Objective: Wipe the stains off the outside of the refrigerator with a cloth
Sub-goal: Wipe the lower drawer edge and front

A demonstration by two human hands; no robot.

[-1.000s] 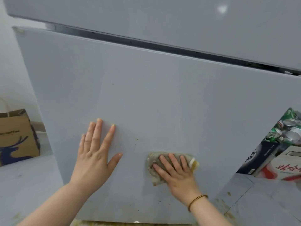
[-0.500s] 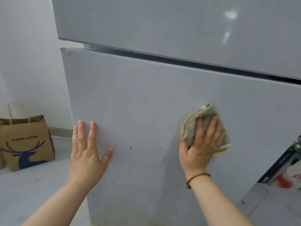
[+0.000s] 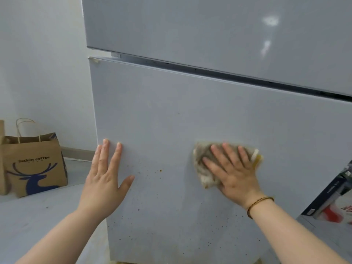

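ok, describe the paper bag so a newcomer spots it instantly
Find the pale refrigerator, then look left of its lower door to the floor. The brown paper bag stands there; its blue deer print and "luckin coffee" lettering set it apart from the plain brown object cut off beside it.

The pale grey floor (image 3: 38, 216) carries a brown paper Luckin Coffee bag (image 3: 36, 164) at the far left by the wall. The refrigerator (image 3: 190, 121) stands in the middle, and a dark box (image 3: 327, 195) sits at the right edge.
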